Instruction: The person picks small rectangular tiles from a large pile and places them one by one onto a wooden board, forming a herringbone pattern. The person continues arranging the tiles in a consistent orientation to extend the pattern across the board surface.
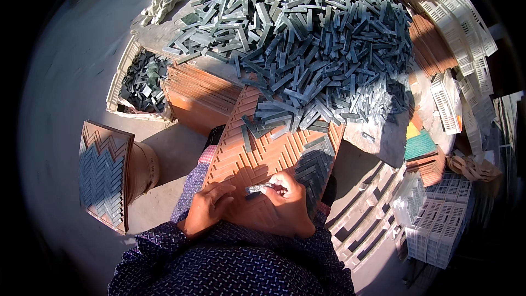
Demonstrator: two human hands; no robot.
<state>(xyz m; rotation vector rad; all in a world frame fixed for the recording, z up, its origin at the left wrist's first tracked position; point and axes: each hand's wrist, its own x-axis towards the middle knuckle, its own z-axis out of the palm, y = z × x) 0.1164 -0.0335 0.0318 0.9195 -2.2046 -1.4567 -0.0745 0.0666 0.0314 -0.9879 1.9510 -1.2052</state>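
Note:
An orange board (pixel 257 156) with raised zigzag ridges leans across my lap. Along its right side, dark grey stone strips (pixel 316 165) lie in a herringbone pattern. My right hand (pixel 289 204) pinches a small grey stone strip (pixel 256 188) between thumb and fingers, just over the lower middle of the board. Beside it, my left hand (pixel 210 207) rests at the board's left edge, fingers loosely bent and slightly apart, with nothing visible in them. Loose strips (pixel 274 120) cover the board's upper end, spilling from a large heap (pixel 307 33).
Left stands a finished-looking herringbone panel (pixel 103 172) against a round bucket (pixel 143 167). A cream crate (pixel 116 90) holds dark pieces, near stacked orange boards (pixel 197 90). White gloves (pixel 160 8) lie farther back. White plastic baskets (pixel 438 227) and a slatted pallet (pixel 364 214) are right.

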